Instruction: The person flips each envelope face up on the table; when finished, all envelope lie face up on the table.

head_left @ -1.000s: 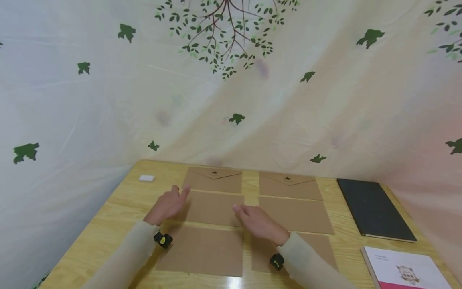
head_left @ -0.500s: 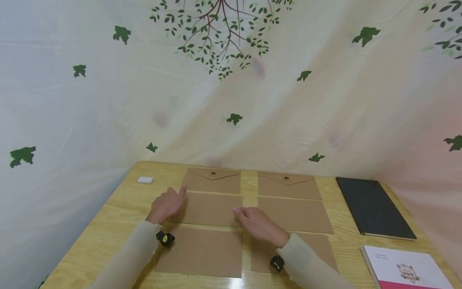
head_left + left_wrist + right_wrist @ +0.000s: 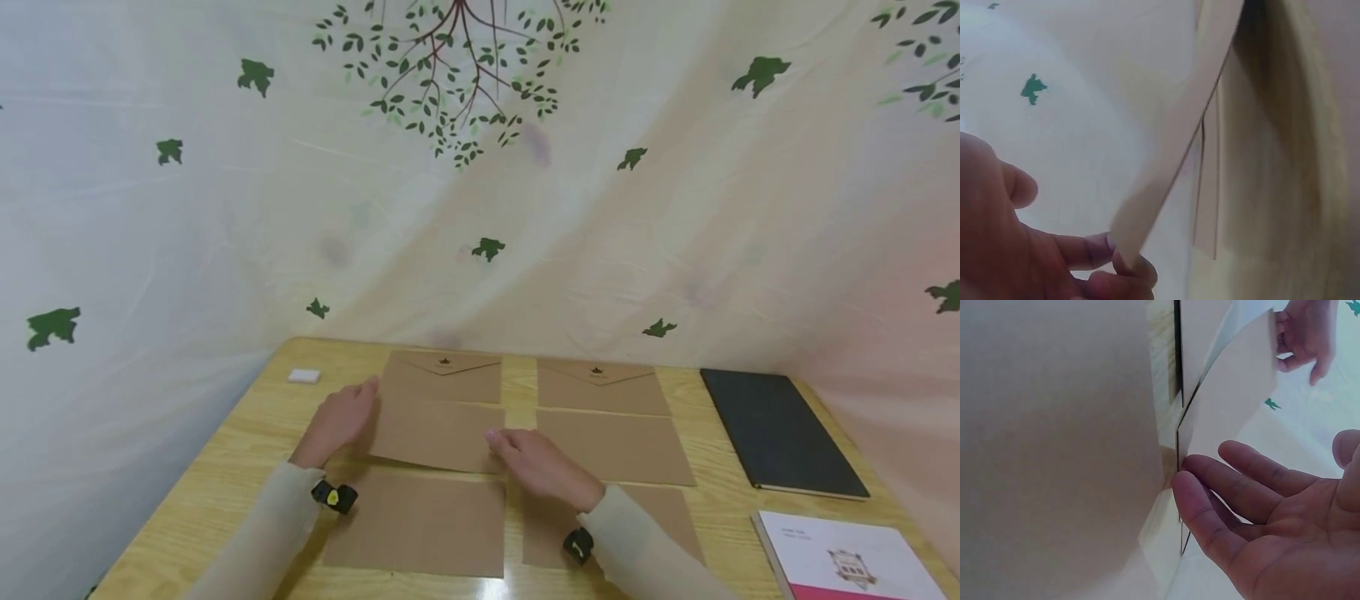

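Head view, frame centre: my left hand [image 3: 335,419] pinches the middle envelope's [image 3: 438,435] lifted edge, my right hand [image 3: 542,468] spread beside it, five others flat.

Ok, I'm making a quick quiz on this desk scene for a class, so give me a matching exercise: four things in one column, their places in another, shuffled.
Things:
1. white eraser
2. black notebook
3. white booklet
4. middle left envelope

Places:
A. near right corner of the table
B. far left of the table, alone
C. between the left hand and the right hand, its left edge lifted
D. right side, beside the far right envelope

Pairs: 1-B, 2-D, 3-A, 4-C
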The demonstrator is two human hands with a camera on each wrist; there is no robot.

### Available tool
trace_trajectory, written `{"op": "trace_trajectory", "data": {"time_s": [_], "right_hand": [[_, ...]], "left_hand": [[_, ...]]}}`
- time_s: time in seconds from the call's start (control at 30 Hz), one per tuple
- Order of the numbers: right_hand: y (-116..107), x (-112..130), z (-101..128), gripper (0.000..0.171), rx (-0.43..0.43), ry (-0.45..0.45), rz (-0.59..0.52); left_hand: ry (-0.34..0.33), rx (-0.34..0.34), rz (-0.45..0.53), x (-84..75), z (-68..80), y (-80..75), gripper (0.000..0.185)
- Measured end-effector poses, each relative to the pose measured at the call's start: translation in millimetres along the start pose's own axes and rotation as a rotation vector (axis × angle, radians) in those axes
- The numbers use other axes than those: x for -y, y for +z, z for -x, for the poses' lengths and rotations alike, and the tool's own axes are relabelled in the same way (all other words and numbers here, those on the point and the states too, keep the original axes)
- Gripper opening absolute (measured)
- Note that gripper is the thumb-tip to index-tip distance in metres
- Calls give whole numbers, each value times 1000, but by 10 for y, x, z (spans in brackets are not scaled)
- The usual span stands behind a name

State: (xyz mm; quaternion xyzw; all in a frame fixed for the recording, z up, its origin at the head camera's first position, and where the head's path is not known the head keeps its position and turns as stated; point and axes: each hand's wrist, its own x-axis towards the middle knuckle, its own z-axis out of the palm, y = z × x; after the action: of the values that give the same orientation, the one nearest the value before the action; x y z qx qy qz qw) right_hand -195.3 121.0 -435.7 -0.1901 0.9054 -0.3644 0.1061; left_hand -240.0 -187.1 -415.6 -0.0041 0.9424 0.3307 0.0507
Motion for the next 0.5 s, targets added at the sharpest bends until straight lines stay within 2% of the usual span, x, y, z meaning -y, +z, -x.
{"op": "trace_trajectory", "data": {"time_s": [0.13, 0.27, 0.37, 0.5], "right_hand": [[-13, -3, -38, 58, -6, 0, 2], [-18, 3, -82, 56, -4, -8, 10], [-11, 19, -109, 55, 0, -16, 2], [7, 59, -139, 53, 7, -47, -42]], "left_hand": [[68, -40, 56, -46, 17, -57, 79], [184, -108, 76, -82, 18, -91, 69], [260, -138, 171, -110, 43, -137, 69], [325, -157, 341, -197, 106, -207, 71]]}}
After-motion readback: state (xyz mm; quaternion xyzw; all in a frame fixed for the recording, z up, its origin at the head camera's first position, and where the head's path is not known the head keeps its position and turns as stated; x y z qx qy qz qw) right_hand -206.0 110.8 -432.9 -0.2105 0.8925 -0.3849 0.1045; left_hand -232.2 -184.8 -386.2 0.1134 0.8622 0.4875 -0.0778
